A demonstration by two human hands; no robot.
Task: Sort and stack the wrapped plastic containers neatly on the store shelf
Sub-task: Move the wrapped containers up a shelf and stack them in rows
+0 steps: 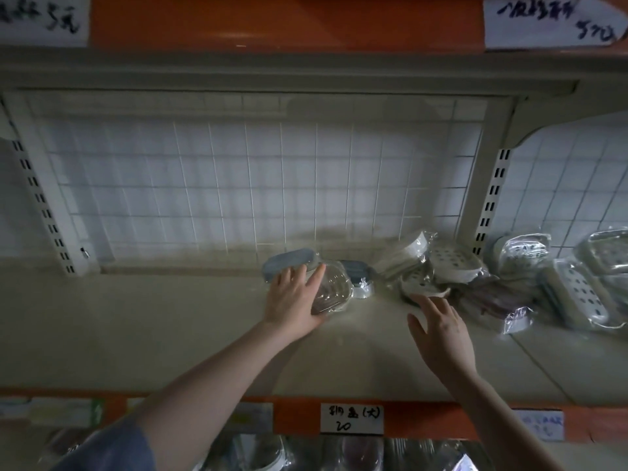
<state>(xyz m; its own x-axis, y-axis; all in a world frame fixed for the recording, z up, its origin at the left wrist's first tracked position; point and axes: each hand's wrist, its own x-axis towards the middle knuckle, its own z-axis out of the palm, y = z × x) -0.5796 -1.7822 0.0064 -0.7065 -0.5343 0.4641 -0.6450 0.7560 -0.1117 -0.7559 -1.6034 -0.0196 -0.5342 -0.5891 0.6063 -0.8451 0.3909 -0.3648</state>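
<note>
Forearms reach over shelf. Left hand lies flat, fingers spread, steadying brown-lidded container mid-shelf. Right hand open, empty, near jumbled pile, likely choosing next container.

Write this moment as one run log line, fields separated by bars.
left hand: flat on brown wrapped container | right hand: open, reaching white container | shelf: pile unsorted
</note>
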